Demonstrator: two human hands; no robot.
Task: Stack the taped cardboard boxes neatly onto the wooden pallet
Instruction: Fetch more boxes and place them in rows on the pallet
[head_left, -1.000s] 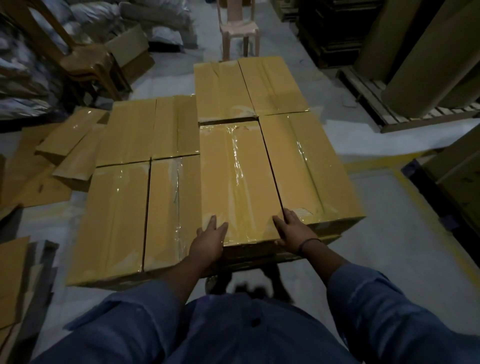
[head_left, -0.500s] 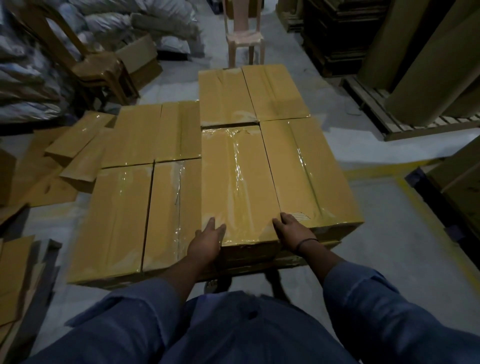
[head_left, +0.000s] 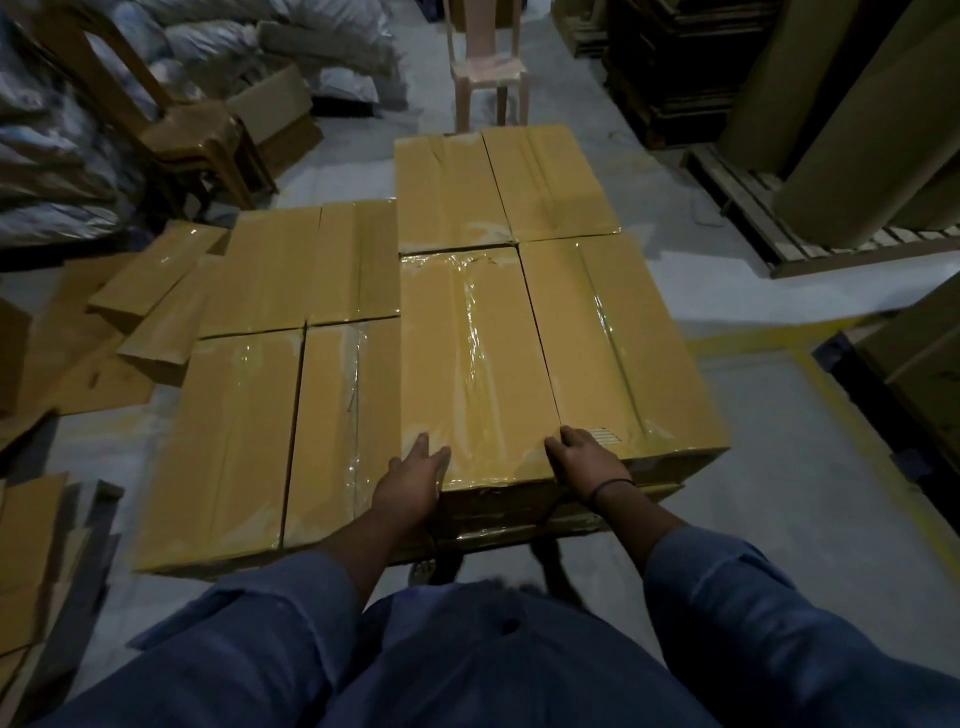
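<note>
Several taped cardboard boxes lie flat in two levels. The raised group on the right has a middle box, a right neighbour and two far boxes. My left hand rests with straight fingers on the middle box's near left corner. My right hand sits on its near right corner, fingers bent at the seam with the neighbour. Lower boxes lie to the left. The pallet under the boxes is hidden in shadow.
Loose flat cardboard pieces lie on the floor at left, with wooden chairs and sacks behind them. A plastic chair stands past the boxes. Another pallet carrying big cardboard rolls is at right. Yellow floor lines run along the right.
Both hands stay on the near end of the middle box. My right fingers have bent a little more at the seam. The view has tilted slightly.
</note>
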